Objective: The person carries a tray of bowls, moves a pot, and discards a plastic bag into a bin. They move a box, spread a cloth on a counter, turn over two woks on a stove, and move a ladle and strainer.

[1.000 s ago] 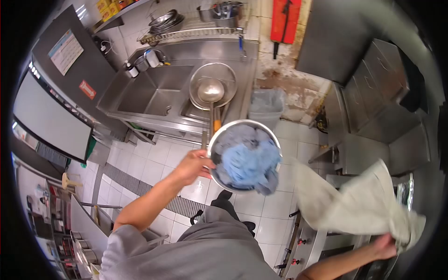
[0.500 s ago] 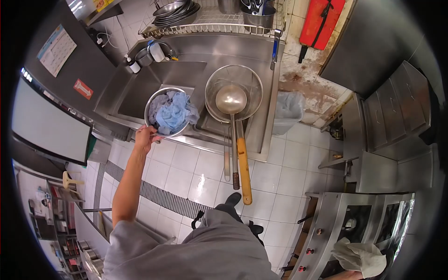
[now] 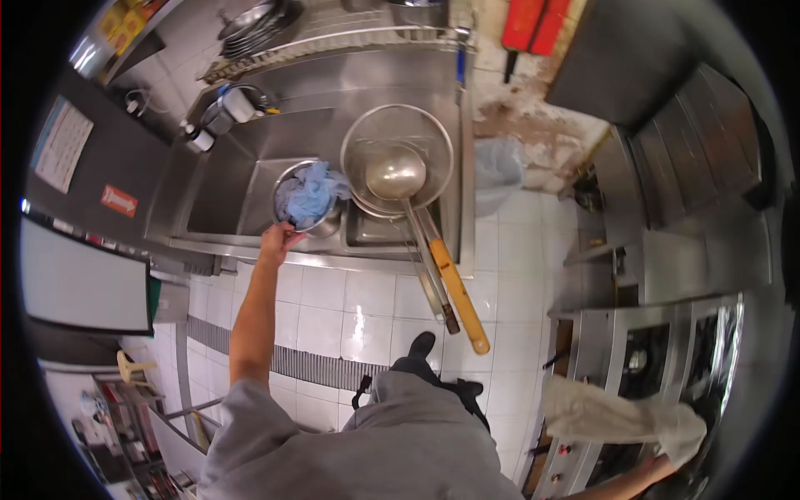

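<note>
At the sink's front, my left hand [image 3: 281, 239] is closed on the near rim of a round metal bowl [image 3: 278, 190]. Crumpled blue and grey cloths [image 3: 308, 197] fill the bowl and hang over its right side. My right hand [image 3: 661, 468], low at the right over the stove, grips one end of a beige cloth [image 3: 612, 414] that stretches out leftward. Right of the bowl lies a large wire-mesh strainer [image 3: 360, 137] with a wooden handle [image 3: 458, 296]. A metal ladle [image 3: 396, 173] rests on the mesh, its handle jutting past the counter edge.
The steel sink [image 3: 218, 187] has a soap bottle [image 3: 197, 137] at its back left. Pans [image 3: 252, 32] stand on the wire rack behind. A lined bin [image 3: 497, 175] is right of the counter. The stove [image 3: 596, 350] borders the tiled floor [image 3: 375, 292] on the right.
The bowl, in my left hand, has shifted away from the counter's front edge and nearer the strainer. The beige cloth in my right hand has spread out leftward. The whole view has shifted.
</note>
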Demonstrator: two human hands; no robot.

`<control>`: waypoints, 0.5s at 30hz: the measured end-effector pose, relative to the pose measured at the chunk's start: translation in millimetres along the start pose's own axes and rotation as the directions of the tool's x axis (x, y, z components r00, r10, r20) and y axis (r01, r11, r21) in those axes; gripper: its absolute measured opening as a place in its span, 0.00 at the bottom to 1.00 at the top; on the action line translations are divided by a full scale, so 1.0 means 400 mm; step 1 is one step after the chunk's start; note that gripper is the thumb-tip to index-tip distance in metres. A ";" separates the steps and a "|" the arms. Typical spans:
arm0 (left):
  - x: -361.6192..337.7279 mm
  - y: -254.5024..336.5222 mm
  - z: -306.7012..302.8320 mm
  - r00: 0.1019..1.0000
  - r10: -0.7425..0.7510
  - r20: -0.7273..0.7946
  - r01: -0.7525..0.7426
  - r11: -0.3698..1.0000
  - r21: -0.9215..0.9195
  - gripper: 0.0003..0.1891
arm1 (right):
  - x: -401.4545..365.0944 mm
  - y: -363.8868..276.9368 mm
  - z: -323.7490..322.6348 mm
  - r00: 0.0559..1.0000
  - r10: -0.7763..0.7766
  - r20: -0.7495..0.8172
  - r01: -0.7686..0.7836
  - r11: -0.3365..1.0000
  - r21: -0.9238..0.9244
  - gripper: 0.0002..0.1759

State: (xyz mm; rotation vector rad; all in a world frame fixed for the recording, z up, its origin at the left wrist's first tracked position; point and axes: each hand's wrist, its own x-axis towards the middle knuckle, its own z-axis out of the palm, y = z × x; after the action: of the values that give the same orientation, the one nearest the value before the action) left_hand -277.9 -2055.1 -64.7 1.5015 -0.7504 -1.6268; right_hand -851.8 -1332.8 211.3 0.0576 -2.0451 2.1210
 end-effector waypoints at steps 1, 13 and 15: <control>0.040 -0.011 -0.016 0.996 -0.017 0.089 0.014 1.000 0.024 0.06 | -0.009 0.011 -0.020 0.995 0.049 0.082 -0.050 0.999 0.018 0.26; -0.495 0.055 0.622 0.684 0.726 0.071 -0.714 0.645 0.273 0.06 | 0.025 -0.018 0.224 0.937 0.000 0.350 0.157 0.894 -0.420 0.07; -0.779 -0.016 0.877 0.644 0.626 0.441 -0.713 0.699 0.048 0.06 | 0.049 -0.030 0.207 0.921 0.013 0.390 0.159 0.901 -0.404 0.07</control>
State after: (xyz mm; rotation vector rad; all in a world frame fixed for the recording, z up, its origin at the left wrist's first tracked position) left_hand -627.3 -1816.2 138.3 0.8269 -1.5558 -1.2679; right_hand -877.9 -1412.3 230.1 0.5179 -2.6416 1.6605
